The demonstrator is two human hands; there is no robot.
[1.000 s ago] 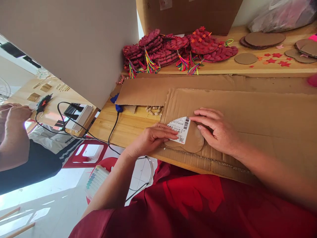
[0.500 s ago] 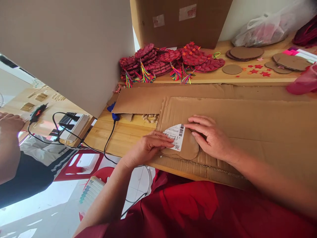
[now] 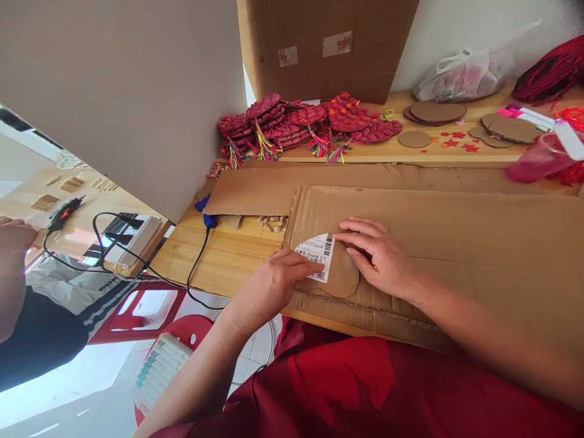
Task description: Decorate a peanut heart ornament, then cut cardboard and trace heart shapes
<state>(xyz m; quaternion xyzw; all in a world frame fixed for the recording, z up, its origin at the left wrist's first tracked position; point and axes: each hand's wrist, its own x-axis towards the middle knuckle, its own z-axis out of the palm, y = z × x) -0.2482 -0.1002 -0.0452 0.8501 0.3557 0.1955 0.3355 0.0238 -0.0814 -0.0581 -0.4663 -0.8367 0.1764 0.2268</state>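
A cut cardboard shape (image 3: 344, 271) with rounded edges lies near the front edge of a large cardboard sheet (image 3: 456, 237). On its left part is a white printed label (image 3: 325, 255) with a barcode. My left hand (image 3: 278, 280) rests over the label's lower left, its fingers stretched out flat. My right hand (image 3: 381, 255) has its fingers spread, the index fingertip at the label's upper right corner and the palm over the sheet. Neither hand is wrapped round anything.
Red decorated pieces with tassels (image 3: 292, 125) are piled at the back. Cardboard ovals (image 3: 438, 112) and red stars (image 3: 451, 143) lie to their right. A blue tool (image 3: 208, 219) with a black cable, a power strip (image 3: 137, 237) and another person's arm (image 3: 13, 267) are at left.
The view has shifted a little. My left hand has slid its fingers further right across the label. My right hand stays at the label's upper right corner.
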